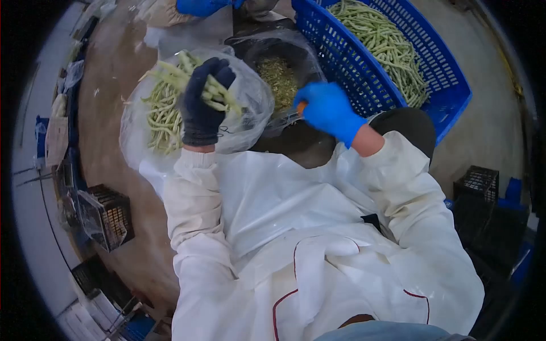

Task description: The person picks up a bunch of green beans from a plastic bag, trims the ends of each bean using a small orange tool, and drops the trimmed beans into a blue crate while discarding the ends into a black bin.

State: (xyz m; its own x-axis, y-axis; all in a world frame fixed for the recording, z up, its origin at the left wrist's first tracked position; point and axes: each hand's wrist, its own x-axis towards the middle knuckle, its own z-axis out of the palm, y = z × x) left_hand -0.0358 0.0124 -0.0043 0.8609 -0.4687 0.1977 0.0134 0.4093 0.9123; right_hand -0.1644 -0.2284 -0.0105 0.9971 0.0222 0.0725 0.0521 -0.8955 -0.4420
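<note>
Being clasped in the dark-gloved left hand (202, 105), fingers curled round it, is one bunch of green beans (172, 75); several are seen, but they are too overlapped to be counted exactly. By the blue-gloved right hand (330, 111), its fingers closed and slightly blurred, one orange handle (302, 107) is gripped; whatever is attached to it cannot be made out.

The bunch is held over one clear plastic bag (254, 108), in which a loose pile of beans (161, 116) is partly covered from view by the left hand. Just beyond the right hand, one heap of green scraps (277, 79) is contained in a dark, plastic-lined holder. One blue basket (348, 62) is set to the right, filled with beans too many to be counted; its near corner is partly blocked by a dark rounded shape (405, 126).

At the top edge, one blue glove (200, 5) of another person is seen. Farther out, one dark crate (114, 216) is placed on the floor (145, 258) at left, and another crate (479, 183) at right.
</note>
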